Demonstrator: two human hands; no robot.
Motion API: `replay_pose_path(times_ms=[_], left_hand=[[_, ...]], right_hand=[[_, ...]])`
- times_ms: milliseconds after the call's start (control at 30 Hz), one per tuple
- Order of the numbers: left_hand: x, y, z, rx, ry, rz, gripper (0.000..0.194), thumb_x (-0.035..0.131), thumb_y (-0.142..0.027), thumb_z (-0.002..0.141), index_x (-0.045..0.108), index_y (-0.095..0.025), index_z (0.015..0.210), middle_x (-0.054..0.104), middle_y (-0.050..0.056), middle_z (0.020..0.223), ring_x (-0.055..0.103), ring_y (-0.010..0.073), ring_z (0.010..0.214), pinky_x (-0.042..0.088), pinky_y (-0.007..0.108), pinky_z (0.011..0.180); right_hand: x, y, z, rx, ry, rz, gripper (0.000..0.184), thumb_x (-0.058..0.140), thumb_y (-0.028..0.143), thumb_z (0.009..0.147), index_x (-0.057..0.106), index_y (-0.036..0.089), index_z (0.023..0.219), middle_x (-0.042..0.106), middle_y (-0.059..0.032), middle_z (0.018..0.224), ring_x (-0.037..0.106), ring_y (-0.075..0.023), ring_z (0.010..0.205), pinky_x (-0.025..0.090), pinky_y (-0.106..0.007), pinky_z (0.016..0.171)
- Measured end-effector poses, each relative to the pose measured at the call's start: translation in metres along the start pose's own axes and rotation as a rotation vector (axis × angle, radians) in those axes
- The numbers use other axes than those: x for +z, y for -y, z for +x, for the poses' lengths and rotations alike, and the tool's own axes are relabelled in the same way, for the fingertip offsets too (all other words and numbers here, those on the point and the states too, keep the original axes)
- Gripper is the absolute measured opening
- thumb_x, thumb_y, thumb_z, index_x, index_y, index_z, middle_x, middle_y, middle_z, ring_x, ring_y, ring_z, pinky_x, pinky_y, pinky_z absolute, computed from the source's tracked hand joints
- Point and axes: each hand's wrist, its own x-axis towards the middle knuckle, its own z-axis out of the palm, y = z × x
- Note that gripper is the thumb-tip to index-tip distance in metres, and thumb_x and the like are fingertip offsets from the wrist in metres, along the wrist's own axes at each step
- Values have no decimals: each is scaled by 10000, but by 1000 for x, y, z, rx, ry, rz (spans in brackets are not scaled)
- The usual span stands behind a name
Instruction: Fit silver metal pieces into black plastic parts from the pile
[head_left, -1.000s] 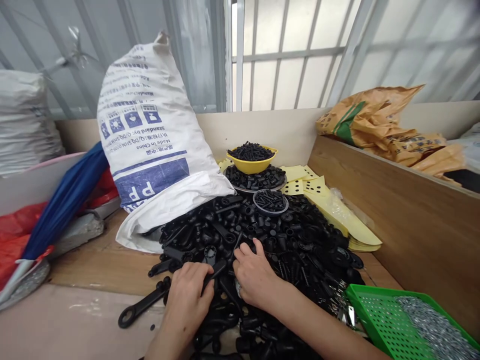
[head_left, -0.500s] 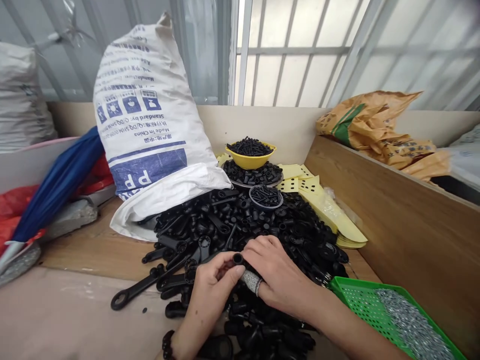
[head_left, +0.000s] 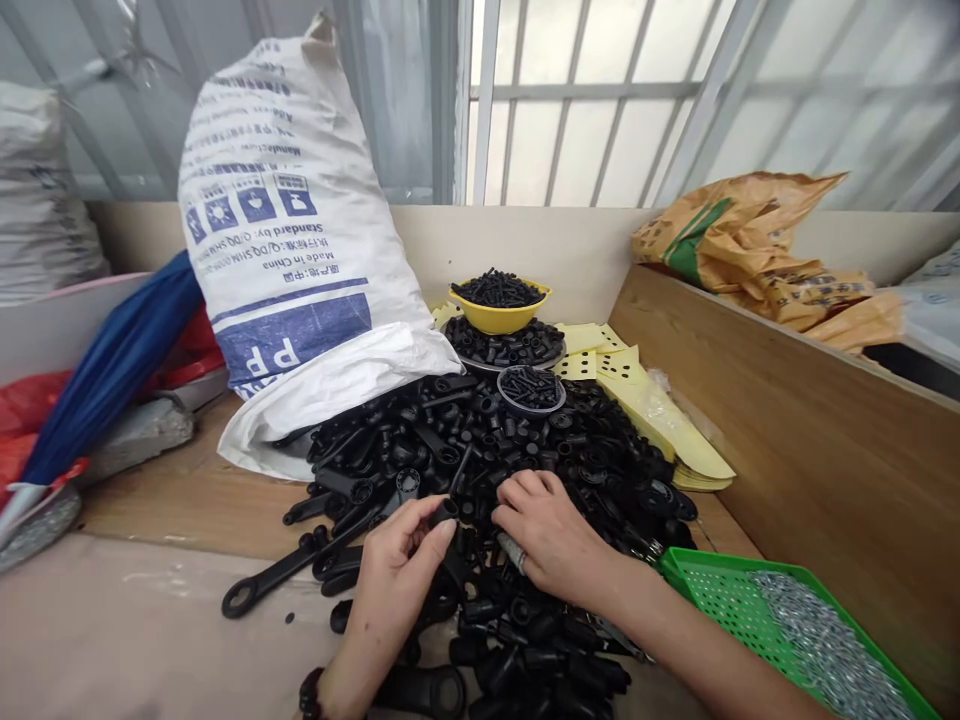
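A big heap of black plastic parts [head_left: 525, 450] covers the middle of the wooden bench. My left hand [head_left: 397, 575] is raised just above the near side of the heap and pinches a small black tubular part [head_left: 444, 512] between thumb and fingertips. My right hand [head_left: 551, 535] rests on the heap just to the right, fingers curled down among the parts; what they grip is hidden. A ring shows on one of its fingers.
A white woven sack [head_left: 292, 260] lies open at the left, spilling parts. A yellow bowl [head_left: 499, 318] of black screws, a tray of black sleeves and a small round dish stand behind. A green perforated tray [head_left: 720, 600] of metal pieces sits at the right. Yellow sheets [head_left: 645, 390] lie by a wooden wall [head_left: 810, 440].
My left hand has left the long handle it was touching, picked up a small tubular part and drawn slightly left. My right hand has drawn away from it onto the pile.
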Motion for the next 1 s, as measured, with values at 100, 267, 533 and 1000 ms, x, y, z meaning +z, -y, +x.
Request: replay_pose_path(times_ms=[100, 267, 533, 1000], left_hand=[[-2, 3, -1, 21, -12, 43, 240, 594, -314, 803, 701, -177, 969, 698, 50, 869, 634, 192, 730, 510, 263, 641], [-3, 6, -1, 41, -23, 54, 236, 590, -299, 803, 697, -169, 969, 693, 53, 850, 630, 193, 730, 507, 259, 626], [-5, 8, -3, 75, 11, 116, 234, 572, -290, 821, 688, -163, 980, 664, 50, 809, 583, 171, 660, 477, 255, 602], [-1, 10, -6, 84, 77, 147, 241, 550, -294, 843, 668, -158, 1002, 636, 47, 811, 568, 169, 680, 462, 254, 629]], right_hand=[[2, 10, 10, -91, 7, 7, 227, 544, 102, 734, 623, 176, 933, 539, -91, 1052, 402, -250, 1002, 280, -413, 883], [3, 14, 25, -231, 51, -27, 294, 534, 142, 777, 633, 201, 1047, 522, -98, 1053, 395, -262, 991, 291, -456, 896], [5, 8, 34, -246, 102, -58, 266, 532, 157, 781, 649, 187, 1017, 527, -103, 1015, 402, -270, 967, 326, -461, 866], [9, -1, 32, -273, 91, -117, 173, 574, 205, 776, 676, 177, 913, 505, -104, 1010, 396, -283, 987, 314, -493, 894]])
